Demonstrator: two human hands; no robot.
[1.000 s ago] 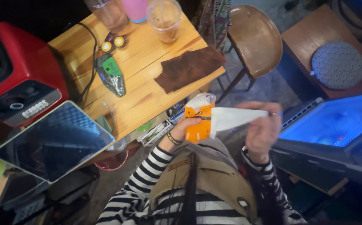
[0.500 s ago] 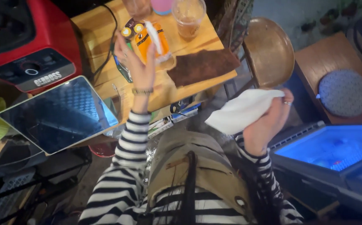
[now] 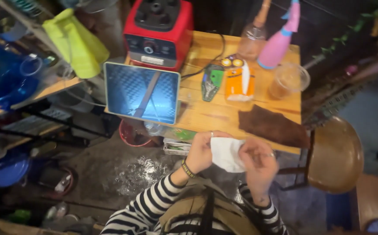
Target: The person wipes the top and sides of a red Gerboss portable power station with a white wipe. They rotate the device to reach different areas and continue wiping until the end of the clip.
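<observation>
Left hand [image 3: 201, 152] and right hand [image 3: 258, 160]: closed on white tissue [image 3: 226, 154], held between both, just below table [image 3: 206, 116] edge | Handling: light, soft, tears easily; pinch at edges | Surface: wooden table with orange pack [image 3: 239, 82], brown cloth [image 3: 272, 126], plastic cup [image 3: 288, 80], red blender [image 3: 159, 31] | Room: cluttered, wet floor [image 3: 132, 172], stool [image 3: 334, 154] at right
</observation>
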